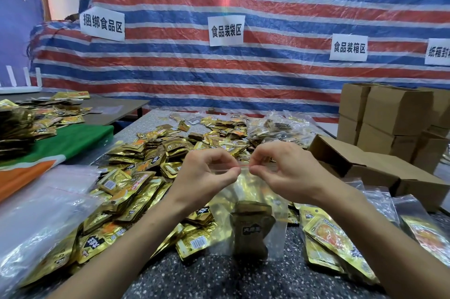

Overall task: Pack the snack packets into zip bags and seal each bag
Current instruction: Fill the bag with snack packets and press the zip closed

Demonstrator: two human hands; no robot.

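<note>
Our left hand (209, 173) and right hand (288, 172) each pinch the top seal of the zip bag (246, 189), upright over the table (194, 279) with 1 snack packet (252, 233) visible inside; light, limp and slick, we judge it best held there.

Free room: bare tabletop (194, 279) strip at near edge, btwn the forearms; open air above the piles. Centre blocked by zip bag (248, 203), pinched at its top by left hand (207, 172) and right hand (287, 169). Left: snack packets (136, 177) in a wide pile, plus empty bags (43, 213). Right: filled bags (341, 237), open carton (370, 169), carton stack (389, 113) behind. Rear: tarp wall (243, 74).
</note>
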